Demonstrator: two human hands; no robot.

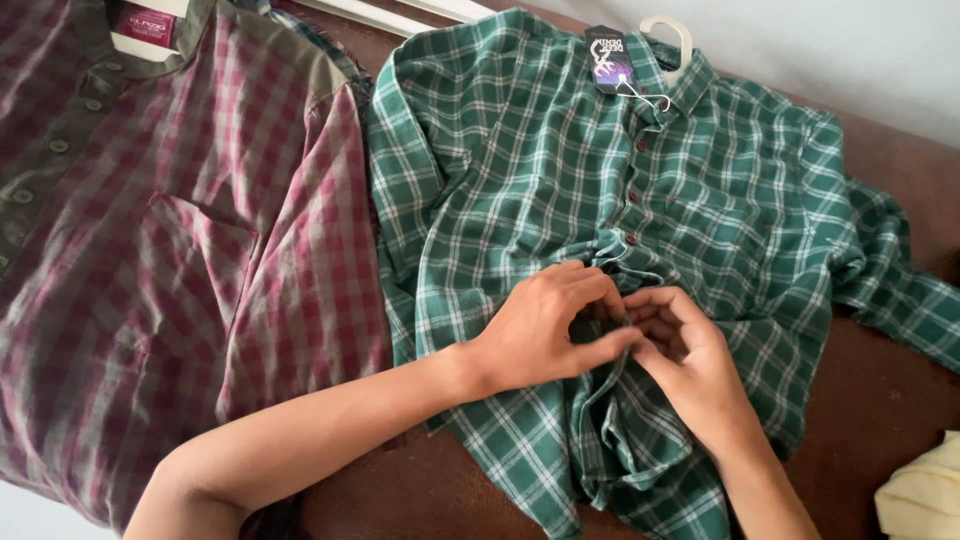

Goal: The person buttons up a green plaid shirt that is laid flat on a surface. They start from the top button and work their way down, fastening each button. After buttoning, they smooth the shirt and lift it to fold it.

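Green-and-white checked cotton shirt point(500, 180) lies flat, front up, across the middle of the brown surface point(880, 400), collar toward the far edge on a white plastic hanger point(672, 32) with a dark card tag point(607, 60). Left hand point(535, 325) and right hand point(690, 355) meet on the button placket at mid-chest, fingers of both pinched closed on the fabric edges, probably to work 1 button; cloth bunches below them. Maroon-and-grey checked shirt point(180, 250) lies just beside it at the left edge. Pale yellow folded cloth point(925, 495) sits at the near right corner.
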